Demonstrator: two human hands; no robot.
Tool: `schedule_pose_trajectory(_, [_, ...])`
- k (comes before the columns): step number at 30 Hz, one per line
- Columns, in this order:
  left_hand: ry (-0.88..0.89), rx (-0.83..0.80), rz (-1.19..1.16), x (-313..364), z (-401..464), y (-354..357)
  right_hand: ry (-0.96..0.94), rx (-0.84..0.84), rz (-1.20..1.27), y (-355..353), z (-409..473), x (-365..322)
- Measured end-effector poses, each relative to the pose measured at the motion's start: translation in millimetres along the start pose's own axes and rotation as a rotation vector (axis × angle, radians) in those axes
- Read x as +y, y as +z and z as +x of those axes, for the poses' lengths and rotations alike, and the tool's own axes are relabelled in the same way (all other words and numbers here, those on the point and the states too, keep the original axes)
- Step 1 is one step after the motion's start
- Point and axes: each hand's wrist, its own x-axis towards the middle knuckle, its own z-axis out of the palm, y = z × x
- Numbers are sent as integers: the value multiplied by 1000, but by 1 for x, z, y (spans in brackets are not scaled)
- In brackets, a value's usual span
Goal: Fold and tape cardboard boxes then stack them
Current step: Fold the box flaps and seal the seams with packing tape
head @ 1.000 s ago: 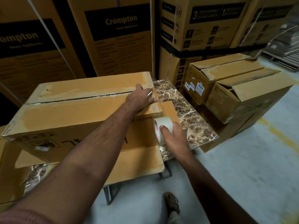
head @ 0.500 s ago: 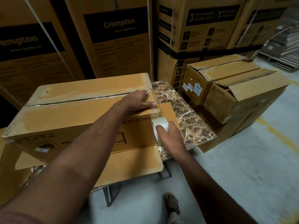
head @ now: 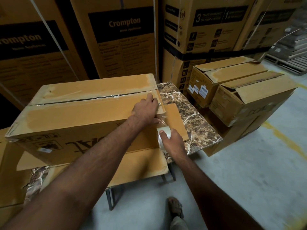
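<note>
With the tape roll [head: 163, 136] now being gripped lower by the right hand [head: 174, 143], tape is being pressed onto the box [head: 79, 117] by the flat left hand [head: 144, 110], so sealing is being started.

right hand [head: 173, 143] covers most of tape roll [head: 163, 136]; box [head: 69, 117] far side hidden; small label [head: 44, 149] text unreadable

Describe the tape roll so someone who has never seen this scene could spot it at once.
Start at the marble-patterned table in front of the tall printed cartons. At the right end of the big cardboard box lying on it, the right hand grips the tape roll. It is the only pale, round thing among brown boxes.
</note>
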Motion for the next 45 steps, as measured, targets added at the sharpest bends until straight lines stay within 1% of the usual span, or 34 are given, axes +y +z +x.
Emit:
schedule_pose_trajectory(5, [-75, -2, 46, 17, 0, 0, -32, 41, -13, 3, 4, 4])
schedule_pose_trajectory(7, [-81, 8, 65, 21, 2, -1, -55, 150, -17, 1, 9, 3])
schedule_pose_trajectory(9, [-64, 12, 60, 19, 5, -1, -187, 302, -81, -7, 16, 2])
schedule_pose_trajectory(10, [-45, 10, 44, 16, 6, -1, -284, 341, -131, -13, 21, 1])
schedule_pose_trajectory(11, [-23, 4, 14, 12, 7, -1, -381, 349, -196, -21, 27, -2])
schedule_pose_trajectory(13, [24, -19, -77, -1, 9, 0, -530, 305, -340, -34, 41, -10])
schedule_pose_trajectory(16, [100, -77, -194, -21, 11, -2, -628, 207, -517, -37, 64, -22])
schedule_pose_trajectory(18, [148, -97, -204, -26, 13, -4, -621, 170, -563, -34, 76, -21])
schedule_pose_trajectory(21, [154, -92, -198, -23, 13, 0, -548, 163, -510, -31, 85, -5])
schedule_pose_trajectory(26, [116, -66, -204, -24, 12, 2, -562, 111, -527, -23, 95, 7])
schedule_pose_trajectory(30, [101, -89, -184, -22, 6, 6, -582, 44, -606, -25, 98, 5])
schedule_pose_trajectory(32, [105, -81, -164, -22, 6, 5, -647, 65, -568, -32, 96, -1])
schedule_pose_trajectory(35, [113, -63, -206, -27, 8, -1, -710, 184, -433, -34, 94, -22])
schedule_pose_trajectory(37, [112, -65, -259, -31, 9, -2, -728, 197, -441, -31, 96, -30])
schedule_pose_trajectory(40, [142, -85, -250, -28, 9, 4, -687, 176, -502, -26, 100, -15])
schedule_pose_trajectory(43, [133, -51, -217, -27, 7, 8, -622, 101, -609, -19, 102, 5])
schedule_pose_trajectory(45, [127, -44, -190, -23, 5, 8, -561, 74, -610, -19, 101, 7])
